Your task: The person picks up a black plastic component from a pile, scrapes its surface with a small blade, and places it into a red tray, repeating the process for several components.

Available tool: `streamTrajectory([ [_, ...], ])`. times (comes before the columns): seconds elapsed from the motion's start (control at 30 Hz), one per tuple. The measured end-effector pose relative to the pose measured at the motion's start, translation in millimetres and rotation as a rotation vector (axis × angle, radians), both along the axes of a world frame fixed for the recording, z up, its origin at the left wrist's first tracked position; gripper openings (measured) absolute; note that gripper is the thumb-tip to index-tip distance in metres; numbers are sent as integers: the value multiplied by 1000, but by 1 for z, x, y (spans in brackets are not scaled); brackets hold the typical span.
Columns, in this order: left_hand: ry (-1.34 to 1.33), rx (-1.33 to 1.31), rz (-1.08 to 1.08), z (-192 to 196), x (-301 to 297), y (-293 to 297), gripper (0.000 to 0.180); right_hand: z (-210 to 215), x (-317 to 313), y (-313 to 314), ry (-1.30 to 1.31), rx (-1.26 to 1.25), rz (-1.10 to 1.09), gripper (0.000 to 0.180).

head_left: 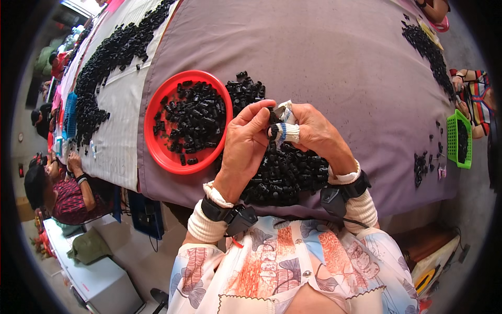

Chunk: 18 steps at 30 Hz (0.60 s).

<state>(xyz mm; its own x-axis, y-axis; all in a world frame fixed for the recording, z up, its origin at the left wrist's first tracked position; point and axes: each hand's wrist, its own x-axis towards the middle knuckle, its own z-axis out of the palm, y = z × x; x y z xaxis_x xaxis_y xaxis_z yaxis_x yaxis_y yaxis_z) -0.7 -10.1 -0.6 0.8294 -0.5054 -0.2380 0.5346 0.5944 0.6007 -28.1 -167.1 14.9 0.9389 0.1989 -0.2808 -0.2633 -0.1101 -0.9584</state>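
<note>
Ctr: L hand (246,141) grips small blk part (272,115); R hand (318,131) adj., can't tell grip. Red basin (150,123) ctr-left.

A workshop: several people (73,198) work at tables (324,63) heaped with black parts (285,178).

The red basin (148,128) and black pieces (285,175) look glossy plastic, the tablecloth (355,63) matt fabric.

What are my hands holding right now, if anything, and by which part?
Your left hand has a small black piece in a thumb-and-finger grip; which part it pinches is hidden. Whether the right hand holds anything can't be told.
</note>
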Motion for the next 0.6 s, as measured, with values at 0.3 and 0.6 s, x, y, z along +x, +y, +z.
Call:
streamTrajectory([
  [0.3,1,24,-19,-2,-2,1,21,-5,2,-3,8,-84,36,22],
  [0.6,-70,87,6,-5,-3,4,19,-1,1,3,-165,-125,67,25],
])
